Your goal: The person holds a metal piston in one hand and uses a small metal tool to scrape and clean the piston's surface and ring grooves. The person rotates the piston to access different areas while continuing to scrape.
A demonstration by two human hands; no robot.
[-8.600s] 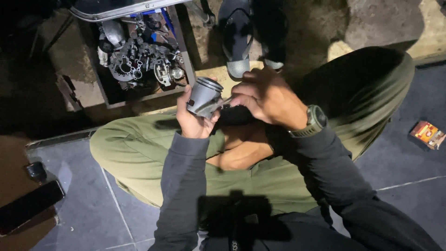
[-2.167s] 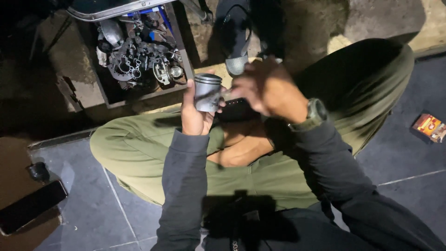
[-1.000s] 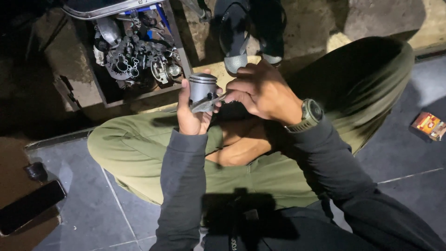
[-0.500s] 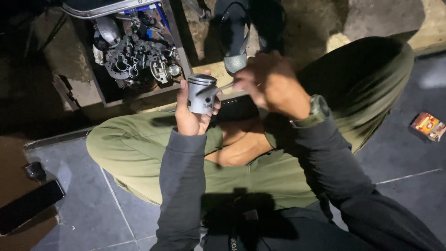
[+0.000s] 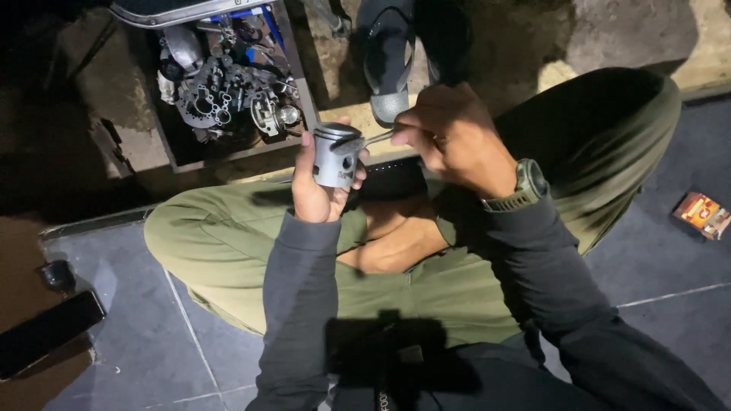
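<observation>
I sit cross-legged in olive trousers. My left hand (image 5: 320, 190) grips a silver metal piston (image 5: 335, 156), held upright above my knee. My right hand (image 5: 449, 137), with a dark watch on its wrist, holds a thin metal tool (image 5: 365, 141) whose tip rests on the piston's top rim. Both forearms wear dark grey sleeves.
A tray of metal engine parts (image 5: 228, 84) lies on the ground ahead at upper left. A grey sandal (image 5: 388, 68) sits beyond my hands. A dark phone (image 5: 46, 331) lies on the tiles at lower left, and a small orange box (image 5: 700, 215) at right.
My right hand has come back in toward the piston, and the tool tip now lies across its top rim. The piston stays upright in my left hand.
</observation>
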